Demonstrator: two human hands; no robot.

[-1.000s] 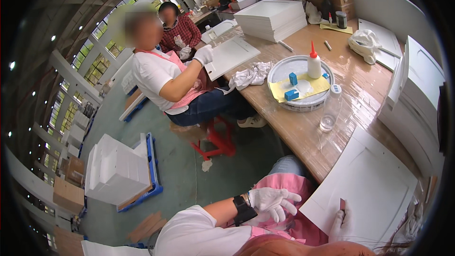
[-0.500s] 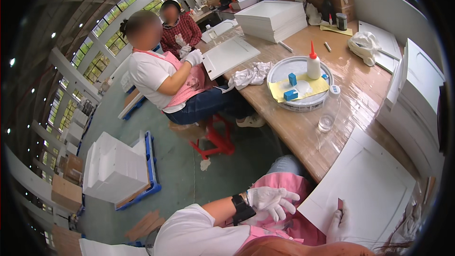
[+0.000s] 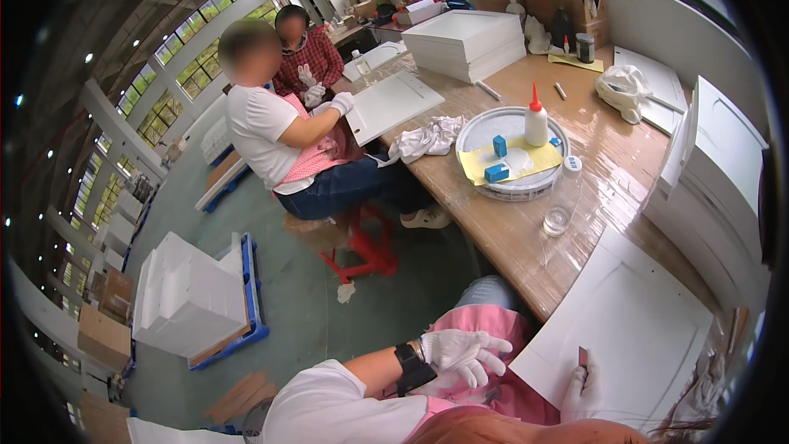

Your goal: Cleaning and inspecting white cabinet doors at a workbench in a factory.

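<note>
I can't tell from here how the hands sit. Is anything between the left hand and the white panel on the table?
Nothing visible. The left hand, gloved, rests over the pink apron on the lap, apart from the white panel. Only the panel's near edge and apron lie between. The right hand already rests on the panel.

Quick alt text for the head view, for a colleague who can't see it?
The person's gloved right hand rests on a white panel on a wooden table, holding a small brown piece; the gloved left hand lies open over a pink apron. Two co-workers sit farther along.

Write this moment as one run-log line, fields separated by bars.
left gloved hand: on pink apron | right gloved hand: small brown piece, on flat white panel
</note>
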